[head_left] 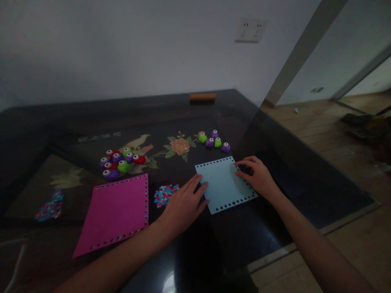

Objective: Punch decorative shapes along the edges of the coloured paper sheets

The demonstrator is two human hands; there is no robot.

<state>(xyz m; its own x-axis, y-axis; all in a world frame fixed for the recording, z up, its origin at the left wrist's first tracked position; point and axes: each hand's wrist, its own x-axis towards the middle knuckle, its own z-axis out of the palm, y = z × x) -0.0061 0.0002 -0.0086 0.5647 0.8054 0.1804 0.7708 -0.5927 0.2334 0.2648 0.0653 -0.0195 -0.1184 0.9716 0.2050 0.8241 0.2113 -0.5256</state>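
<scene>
A light blue sheet of paper [224, 185] with small punched shapes along its top, right and bottom edges lies flat on the dark glossy table. My left hand [185, 201] rests with fingers spread over the sheet's left edge. At its right edge is my right hand [255, 173], thumb and index finger bent and apart, their tips on the paper near the punched holes. Under and beside my left hand sits a small heap of pink, blue and white paper cutouts [163, 195]. A magenta sheet [117, 213], punched along three edges, lies to the left.
Several red, green and purple pieces resembling small craft punches [124, 166] cluster behind the magenta sheet; more punches [217, 142] stand behind the blue one. A brown cylinder [202, 97] lies near the wall. Another cutout heap [51, 205] appears at far left. The table edge [324, 146] runs along the right.
</scene>
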